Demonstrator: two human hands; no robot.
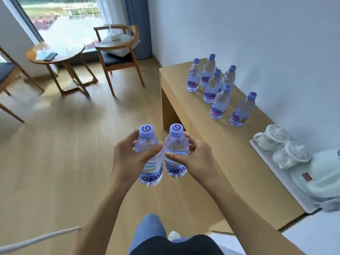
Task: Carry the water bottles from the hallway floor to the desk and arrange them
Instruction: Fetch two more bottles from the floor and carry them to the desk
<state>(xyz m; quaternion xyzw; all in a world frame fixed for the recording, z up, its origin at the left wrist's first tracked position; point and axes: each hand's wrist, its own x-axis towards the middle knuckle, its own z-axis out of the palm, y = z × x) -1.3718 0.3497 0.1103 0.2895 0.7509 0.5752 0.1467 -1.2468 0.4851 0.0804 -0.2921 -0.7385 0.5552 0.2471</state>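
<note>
Left hand and right hand each gripping an upright bottle, six bottles clustered on the table.

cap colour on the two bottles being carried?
Light purple with a darker purple swirl logo, on the left-hand bottle's cap and the right's; head view.
</note>
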